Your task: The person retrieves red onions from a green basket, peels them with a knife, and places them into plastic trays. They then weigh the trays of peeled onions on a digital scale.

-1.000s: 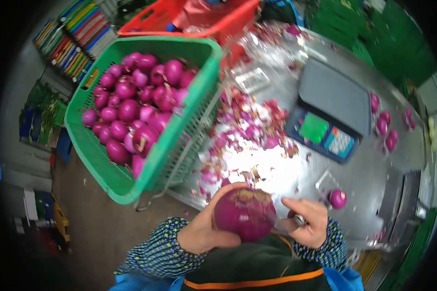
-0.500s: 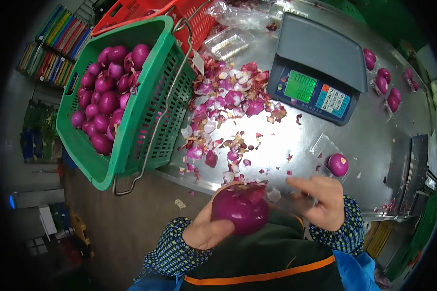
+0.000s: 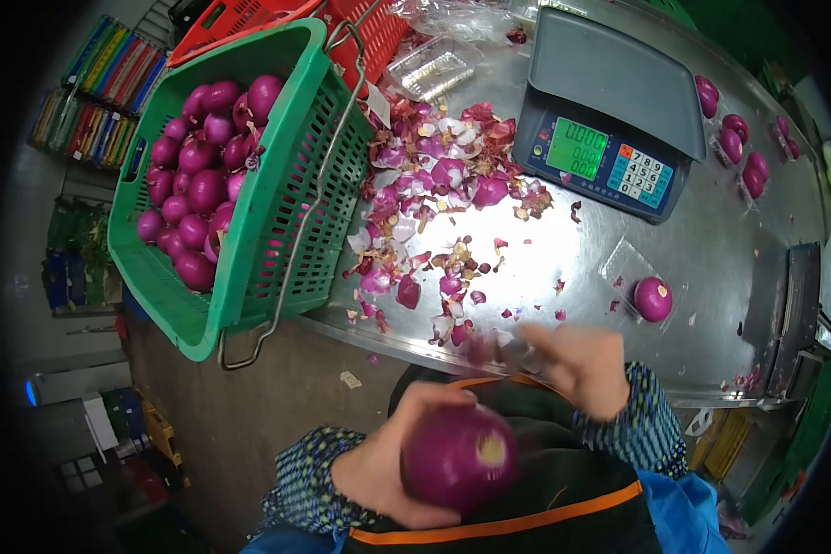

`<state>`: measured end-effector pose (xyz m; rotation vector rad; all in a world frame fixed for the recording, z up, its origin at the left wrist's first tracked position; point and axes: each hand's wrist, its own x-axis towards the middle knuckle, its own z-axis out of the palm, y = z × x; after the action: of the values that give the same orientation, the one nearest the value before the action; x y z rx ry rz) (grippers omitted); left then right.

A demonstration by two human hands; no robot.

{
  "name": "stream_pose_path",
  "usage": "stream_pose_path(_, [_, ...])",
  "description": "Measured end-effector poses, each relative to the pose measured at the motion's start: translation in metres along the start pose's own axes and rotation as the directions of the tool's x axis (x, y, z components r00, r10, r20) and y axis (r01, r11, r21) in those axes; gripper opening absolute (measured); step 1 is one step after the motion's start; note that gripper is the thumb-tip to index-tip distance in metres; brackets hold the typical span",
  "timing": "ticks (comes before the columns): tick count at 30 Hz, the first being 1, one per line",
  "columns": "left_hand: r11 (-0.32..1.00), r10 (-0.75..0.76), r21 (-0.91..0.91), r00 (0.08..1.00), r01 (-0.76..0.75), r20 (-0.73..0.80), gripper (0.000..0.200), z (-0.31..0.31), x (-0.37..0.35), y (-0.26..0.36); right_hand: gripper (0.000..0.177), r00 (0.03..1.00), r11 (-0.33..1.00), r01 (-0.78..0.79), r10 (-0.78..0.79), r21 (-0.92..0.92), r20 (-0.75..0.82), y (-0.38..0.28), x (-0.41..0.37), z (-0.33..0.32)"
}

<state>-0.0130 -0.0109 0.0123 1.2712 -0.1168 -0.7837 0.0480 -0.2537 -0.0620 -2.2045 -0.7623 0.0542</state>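
My left hand (image 3: 388, 462) is wrapped round a large purple onion (image 3: 460, 458), low in front of the dark apron, its pale cut end facing up. To the right, my right hand (image 3: 577, 365) is closed at the table's front edge; a blurred dark red and greyish thing shows at its fingertips, too smeared to name. Onion skins (image 3: 448, 185) lie scattered beyond the hands. A single peeled onion (image 3: 653, 299) sits in a clear plastic tray (image 3: 626, 260) on the metal table (image 3: 535, 277).
A green basket (image 3: 291, 222) full of onions (image 3: 203, 175) stands at the left, with a red basket (image 3: 369, 37) behind it. A scale (image 3: 609, 120) with a lit display is at the back. Packed onions (image 3: 731, 143) lie far right, near an empty clear tray (image 3: 434, 66).
The onion in my left hand has moved down and turned, so its pale end now shows. My right hand has shifted slightly left, and dark red pieces blur beside its fingers.
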Motion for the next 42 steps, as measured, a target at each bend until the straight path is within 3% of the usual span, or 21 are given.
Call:
stream_pose_path(2, [0.973, 0.193, 0.122, 0.981, -0.195, 0.033, 0.091, -0.001, -0.005, 0.001, 0.039, 0.987, 0.989, -0.129, 0.135, 0.074, -0.084, 0.007, -0.005, 0.001])
stream_pose_path(5, [0.957, 0.18, 0.247, 0.978, -0.149, -0.105, 0.094, -0.013, -0.001, -0.007, 0.034, 0.922, 0.689, -0.355, 0.369, 0.632, 0.115, -0.035, 0.003, -0.001])
stream_pose_path(6, [0.927, 0.232, 0.326, 0.967, -0.188, -0.103, 0.097, -0.016, 0.004, -0.004, 0.035, 0.873, 0.53, -0.472, 0.392, 0.704, 0.289, -0.042, 0.016, -0.005])
stream_pose_path(7, [0.921, 0.24, 0.334, 0.967, -0.2, -0.083, 0.097, -0.017, 0.01, 0.005, 0.037, 0.804, 0.168, -0.572, 0.31, 0.803, 0.508, -0.028, 0.021, 0.003])
stream_pose_path(8, [0.701, 0.324, 0.685, 0.944, -0.2, -0.056, 0.1, -0.014, 0.015, 0.017, 0.04, 0.726, -0.213, -0.643, 0.137, 0.735, 0.674, -0.016, 0.021, 0.012])
stream_pose_path(9, [0.366, 0.4, 0.918, 0.917, -0.152, -0.007, 0.103, -0.012, 0.018, 0.022, 0.044, 0.702, -0.207, -0.641, 0.232, 0.739, 0.674, -0.033, 0.025, 0.008])
stream_pose_path(10, [0.673, 0.439, 0.719, 0.877, -0.175, -0.197, 0.102, -0.012, 0.023, 0.013, 0.044, 0.7, -0.195, -0.648, 0.228, 0.736, 0.677, -0.036, 0.022, 0.011])
stream_pose_path(11, [0.932, 0.297, 0.278, 0.928, -0.231, -0.224, 0.094, -0.015, 0.024, 0.004, 0.045, 0.788, -0.118, -0.519, 0.318, 0.846, 0.528, -0.037, 0.02, 0.017])
stream_pose_path(12, [0.953, 0.168, -0.227, 0.972, -0.202, -0.162, 0.085, -0.019, 0.024, -0.004, 0.047, 0.854, -0.028, -0.367, 0.387, 0.93, 0.348, -0.038, 0.019, 0.022])
stream_pose_path(13, [0.683, 0.066, -0.718, 0.991, -0.131, -0.118, 0.071, -0.008, 0.027, -0.015, 0.052, 0.882, 0.179, -0.372, 0.373, 0.911, 0.288, -0.036, 0.016, 0.024])
stream_pose_path(17, [0.585, 0.017, -0.802, 0.99, -0.121, -0.137, 0.071, -0.013, 0.024, -0.031, 0.055, 0.863, 0.345, -0.47, 0.371, 0.812, 0.343, -0.039, 0.015, 0.005])
stream_pose_path(19, [0.797, 0.04, -0.573, 0.964, -0.189, -0.262, 0.08, -0.015, 0.017, -0.027, 0.06, 0.988, 0.922, -0.022, 0.078, 0.388, -0.13, -0.033, 0.016, 0.004])
stream_pose_path(23, [0.695, -0.061, -0.708, 0.971, -0.125, -0.231, 0.098, -0.015, 0.012, -0.027, 0.067, 1.0, 0.999, -0.018, 0.018, 0.036, 0.018, -0.038, 0.035, -0.017])
stream_pose_path(29, [0.776, 0.011, -0.623, 0.99, -0.099, -0.143, 0.107, -0.021, 0.0, -0.025, 0.066, 0.998, 0.999, -0.022, 0.02, 0.025, 0.052, -0.011, 0.022, -0.015])
stream_pose_path(32, [0.867, 0.016, -0.477, 0.964, -0.145, -0.264, 0.105, -0.022, -0.005, -0.019, 0.064, 0.991, 0.989, -0.025, 0.043, 0.143, -0.123, -0.021, 0.01, -0.007])
stream_pose_path(33, [0.975, 0.22, 0.101, 0.931, -0.199, -0.29, 0.103, -0.024, 0.0, -0.006, 0.062, 0.981, 0.794, -0.142, 0.195, 0.591, -0.025, -0.036, 0.012, -0.008])
stream_pose_path(34, [0.734, 0.411, 0.646, 0.894, -0.209, -0.179, 0.101, -0.025, 0.008, 0.007, 0.06, 0.954, 0.409, -0.228, 0.276, 0.884, 0.119, -0.048, 0.016, -0.009])
stream_pose_path(36, [0.354, 0.659, 0.905, 0.75, -0.237, -0.062, 0.101, -0.014, 0.019, 0.021, 0.053, 0.885, 0.115, -0.438, 0.228, 0.892, 0.405, -0.048, 0.032, -0.009])
stream_pose_path(38, [0.623, 0.577, 0.758, 0.769, -0.194, -0.277, 0.109, -0.013, 0.026, 0.018, 0.052, 0.888, -0.362, -0.388, 0.098, 0.848, 0.449, -0.037, 0.031, 0.007])
stream_pose_path(40, [0.936, 0.344, 0.196, 0.874, -0.292, -0.343, 0.1, -0.008, 0.03, 0.008, 0.051, 0.873, -0.295, -0.43, 0.104, 0.853, 0.476, -0.018, 0.012, 0.027])
stream_pose_path(42, [0.967, 0.249, 0.039, 0.896, -0.252, -0.367, 0.095, -0.009, 0.03, 0.005, 0.049, 0.848, -0.245, -0.475, 0.128, 0.845, 0.514, -0.015, 0.008, 0.025])
